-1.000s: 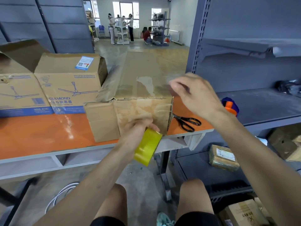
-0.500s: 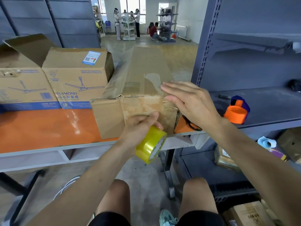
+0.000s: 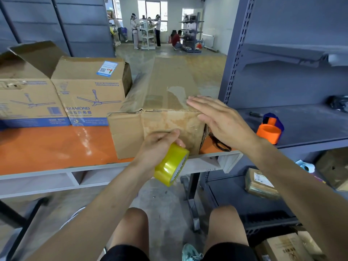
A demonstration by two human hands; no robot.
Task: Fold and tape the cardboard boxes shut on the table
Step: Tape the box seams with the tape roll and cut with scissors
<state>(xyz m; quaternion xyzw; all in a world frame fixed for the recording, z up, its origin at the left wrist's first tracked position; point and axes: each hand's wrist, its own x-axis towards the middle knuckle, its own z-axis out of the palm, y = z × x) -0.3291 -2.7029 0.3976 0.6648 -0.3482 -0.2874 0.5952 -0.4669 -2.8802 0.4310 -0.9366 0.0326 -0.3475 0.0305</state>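
A long plain cardboard box (image 3: 162,102) lies end-on at the front edge of the orange table (image 3: 52,147), its top and near end covered in clear tape. My left hand (image 3: 158,146) grips a yellow tape roll (image 3: 172,164) against the lower part of the box's near face. With fingers straight, my right hand (image 3: 220,119) lies flat over the box's upper right front corner. Two printed fan boxes (image 3: 90,91) stand to the left; the far-left one (image 3: 22,87) has an open flap.
Black scissors (image 3: 220,144) lie on the table right of the box, partly behind my right hand. A grey metal shelf (image 3: 301,129) stands close on the right with an orange and blue tape dispenser (image 3: 270,129). Parcels sit on lower shelves. People work far behind.
My right hand came down from above the box and flattened onto its upper right corner. The left hand with the roll stayed low at the near face.
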